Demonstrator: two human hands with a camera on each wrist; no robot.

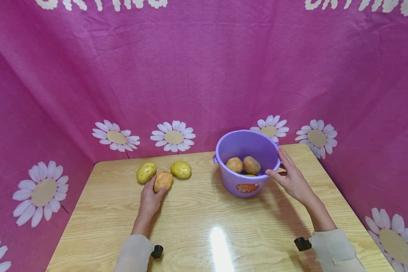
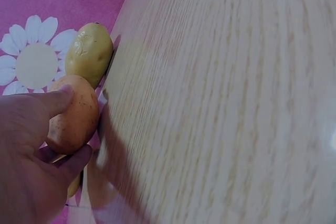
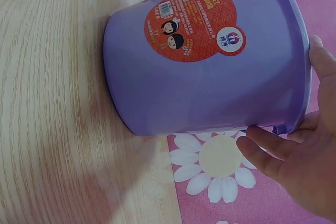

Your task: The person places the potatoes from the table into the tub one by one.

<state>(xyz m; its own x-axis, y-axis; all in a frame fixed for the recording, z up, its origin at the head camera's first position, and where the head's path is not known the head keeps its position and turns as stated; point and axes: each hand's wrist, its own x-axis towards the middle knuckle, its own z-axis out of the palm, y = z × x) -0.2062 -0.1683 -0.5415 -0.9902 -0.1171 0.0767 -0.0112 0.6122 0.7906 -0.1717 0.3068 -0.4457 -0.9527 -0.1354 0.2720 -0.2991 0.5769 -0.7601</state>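
In the head view my left hand (image 1: 151, 200) grips a brown-skinned potato (image 1: 164, 181) at the left of the table, thumb on one side and fingers on the other. Two yellower potatoes lie close by, one potato (image 1: 146, 173) to its left and another potato (image 1: 181, 169) to its right. My right hand (image 1: 295, 182) holds the purple bucket (image 1: 243, 185) at its right side, with the thumb at the rim and the fingers along the outer wall. Inside the bucket are a brown potato (image 1: 234, 165), a second brown potato (image 1: 251, 165) and a sliver of something yellow, mostly hidden.
The bucket stands upright on a light wooden table (image 1: 187, 219), near its back edge. A pink cloth (image 1: 204, 75) with daisy prints hangs behind and at both sides. A red label (image 3: 194, 24) is on the bucket's wall.
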